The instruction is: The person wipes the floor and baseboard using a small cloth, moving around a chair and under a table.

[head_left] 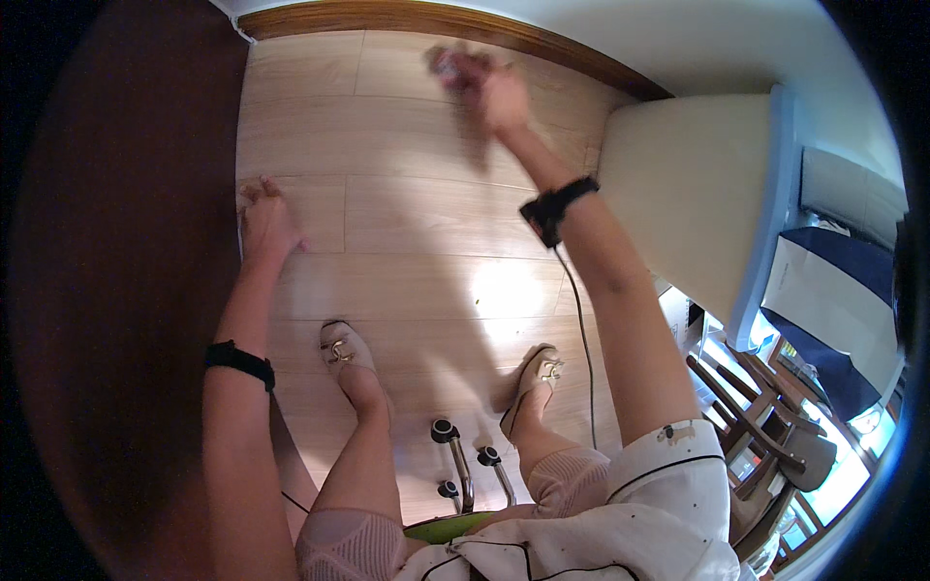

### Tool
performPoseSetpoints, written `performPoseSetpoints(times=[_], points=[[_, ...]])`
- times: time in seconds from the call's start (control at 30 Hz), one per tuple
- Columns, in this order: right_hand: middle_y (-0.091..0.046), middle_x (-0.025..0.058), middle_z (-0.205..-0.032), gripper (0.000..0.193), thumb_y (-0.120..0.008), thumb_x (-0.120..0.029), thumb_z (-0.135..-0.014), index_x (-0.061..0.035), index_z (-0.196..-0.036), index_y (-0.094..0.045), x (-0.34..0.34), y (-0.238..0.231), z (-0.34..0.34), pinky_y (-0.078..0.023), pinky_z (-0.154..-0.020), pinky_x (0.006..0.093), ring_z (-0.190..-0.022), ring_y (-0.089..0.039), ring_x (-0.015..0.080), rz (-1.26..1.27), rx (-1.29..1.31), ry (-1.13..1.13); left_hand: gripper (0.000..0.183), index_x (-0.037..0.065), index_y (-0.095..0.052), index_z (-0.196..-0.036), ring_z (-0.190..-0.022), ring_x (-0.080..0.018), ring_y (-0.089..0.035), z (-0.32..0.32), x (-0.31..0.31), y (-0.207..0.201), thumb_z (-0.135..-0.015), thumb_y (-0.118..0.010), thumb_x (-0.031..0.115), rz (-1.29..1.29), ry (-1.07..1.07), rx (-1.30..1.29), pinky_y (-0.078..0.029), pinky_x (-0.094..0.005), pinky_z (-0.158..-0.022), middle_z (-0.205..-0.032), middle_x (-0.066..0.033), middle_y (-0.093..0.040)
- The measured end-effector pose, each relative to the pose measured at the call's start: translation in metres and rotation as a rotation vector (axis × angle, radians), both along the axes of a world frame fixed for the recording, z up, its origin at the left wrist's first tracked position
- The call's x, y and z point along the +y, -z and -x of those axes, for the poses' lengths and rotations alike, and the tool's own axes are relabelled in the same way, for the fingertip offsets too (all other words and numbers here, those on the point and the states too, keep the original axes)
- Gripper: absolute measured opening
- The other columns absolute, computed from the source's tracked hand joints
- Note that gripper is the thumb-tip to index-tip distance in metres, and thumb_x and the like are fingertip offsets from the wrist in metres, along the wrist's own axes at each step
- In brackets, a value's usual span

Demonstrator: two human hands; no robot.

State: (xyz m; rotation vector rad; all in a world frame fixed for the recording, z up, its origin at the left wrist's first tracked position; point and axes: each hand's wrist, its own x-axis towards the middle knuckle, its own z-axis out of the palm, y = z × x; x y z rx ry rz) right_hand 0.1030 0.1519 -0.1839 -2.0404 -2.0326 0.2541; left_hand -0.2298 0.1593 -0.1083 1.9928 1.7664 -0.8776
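My right hand reaches far forward over the wooden floor, closed on a crumpled reddish cloth. Motion blurs both hand and cloth, so whether the cloth touches the boards cannot be made out. On the left, my left hand is held low beside the dark brown panel. Its fingers are apart, the thumb sticks out to the side, and nothing shows in it. Each wrist wears a black band, and a thin cable hangs from the right one.
My shoes stand apart on the floor. Between my legs show the metal legs of a green-seated stool. A brown baseboard runs along the far wall. A cream panel stands at right, with wooden chairs behind.
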Motion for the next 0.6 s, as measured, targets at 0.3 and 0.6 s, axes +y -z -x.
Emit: performPoseSetpoints(times=[0.3, 0.6], points=[[-0.059, 0.0071, -0.12, 0.043, -0.063, -0.015, -0.079, -0.02, -0.122, -0.062, -0.184, -0.034, 0.112, -0.049, -0.088, 0.043, -0.109, -0.057, 0.0292, 0.096, 0.33, -0.528, 0.127, -0.014, -0.023, -0.144, -0.12, -0.0477, -0.052, 0.016, 0.001, 0.021, -0.048, -0.095, 0.027, -0.05, 0.157, 0.016, -0.048, -0.043, -0.1, -0.137, -0.0441, -0.035], [-0.065, 0.0157, -0.11, 0.037, -0.057, -0.003, -0.079, -0.0141, -0.113, -0.07, -0.026, 0.007, -0.105, -0.048, -0.093, 0.0428, -0.102, -0.06, 0.0348, -0.173, 0.251, 0.298, 0.126, -0.016, -0.024, -0.142, -0.119, -0.0496, -0.053, 0.003, 0.002, 0.011, -0.048, -0.095, 0.029, -0.043, 0.163, -0.004, -0.049, -0.0431, -0.097, -0.133, -0.0472, -0.037]])
